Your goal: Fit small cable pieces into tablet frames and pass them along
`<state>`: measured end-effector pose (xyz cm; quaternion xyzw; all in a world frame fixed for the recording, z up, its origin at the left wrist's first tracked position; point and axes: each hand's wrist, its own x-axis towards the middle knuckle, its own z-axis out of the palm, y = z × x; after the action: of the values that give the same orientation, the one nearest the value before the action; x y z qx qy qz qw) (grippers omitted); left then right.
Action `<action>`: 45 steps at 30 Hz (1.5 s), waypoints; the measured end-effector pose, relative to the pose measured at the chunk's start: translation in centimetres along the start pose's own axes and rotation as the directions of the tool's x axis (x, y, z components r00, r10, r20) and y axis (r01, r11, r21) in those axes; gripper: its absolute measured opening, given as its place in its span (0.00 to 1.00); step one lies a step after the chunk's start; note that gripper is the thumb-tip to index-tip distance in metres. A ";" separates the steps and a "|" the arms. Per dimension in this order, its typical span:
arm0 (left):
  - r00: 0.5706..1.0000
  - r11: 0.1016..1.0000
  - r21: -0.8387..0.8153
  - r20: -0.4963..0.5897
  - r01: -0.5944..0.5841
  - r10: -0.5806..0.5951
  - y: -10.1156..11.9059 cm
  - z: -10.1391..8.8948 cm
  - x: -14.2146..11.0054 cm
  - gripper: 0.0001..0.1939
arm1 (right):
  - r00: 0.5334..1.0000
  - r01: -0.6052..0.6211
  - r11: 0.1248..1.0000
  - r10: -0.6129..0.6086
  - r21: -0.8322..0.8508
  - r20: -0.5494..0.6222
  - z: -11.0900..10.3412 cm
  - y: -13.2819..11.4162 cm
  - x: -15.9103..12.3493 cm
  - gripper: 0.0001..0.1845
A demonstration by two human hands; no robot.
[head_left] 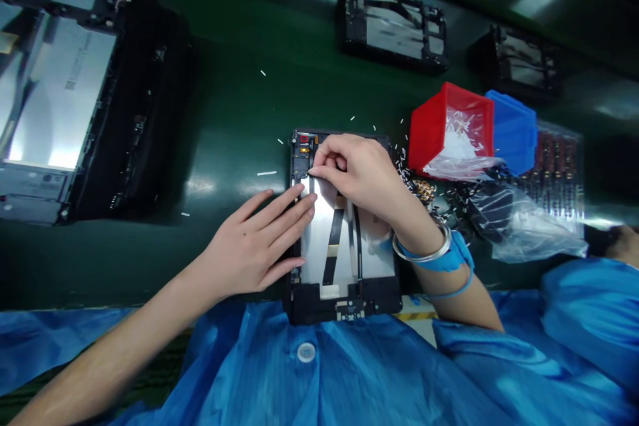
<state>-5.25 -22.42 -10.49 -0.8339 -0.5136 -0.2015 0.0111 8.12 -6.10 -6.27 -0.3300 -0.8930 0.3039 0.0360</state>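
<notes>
Writing: spot small dark print and a square code on the silver panel of the large stack at far left, too tiny to read.
Left hand: reaching in palm down, open, fingers long and slightly fanned, tips touching the device's left side.
Right hand: arching over the top, wrist bent, thumb and forefinger pinched together at the upper left; can't tell if gripping anything.
Device: lying open at the green table's near edge, right between both hands.
Right wrist: wearing silver bangles and a blue band.
Bins: see red beside blue, right of the device.
</notes>
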 end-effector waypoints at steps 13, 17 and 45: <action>1.000 1.000 -0.022 0.021 -0.005 0.005 -0.1 -0.2 0.1 0.25 | 1.000 -0.001 1.000 0.001 0.030 -0.001 0.0 0.2 -0.2 0.05; 1.000 1.000 -0.028 0.016 0.001 0.000 -0.1 0.0 0.4 0.25 | 1.000 0.009 0.999 -0.010 -0.037 -0.017 0.4 0.2 0.0 0.05; 0.369 -0.101 -0.982 0.154 0.160 -0.917 1.0 -5.0 5.1 0.21 | 0.874 0.078 0.661 0.314 0.746 -0.370 0.3 3.4 -10.1 0.25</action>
<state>-4.00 -19.71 -3.98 -0.1949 -0.5626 -0.6935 -0.4056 17.80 -10.38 -7.03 -0.4088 -0.6305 0.5522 0.3612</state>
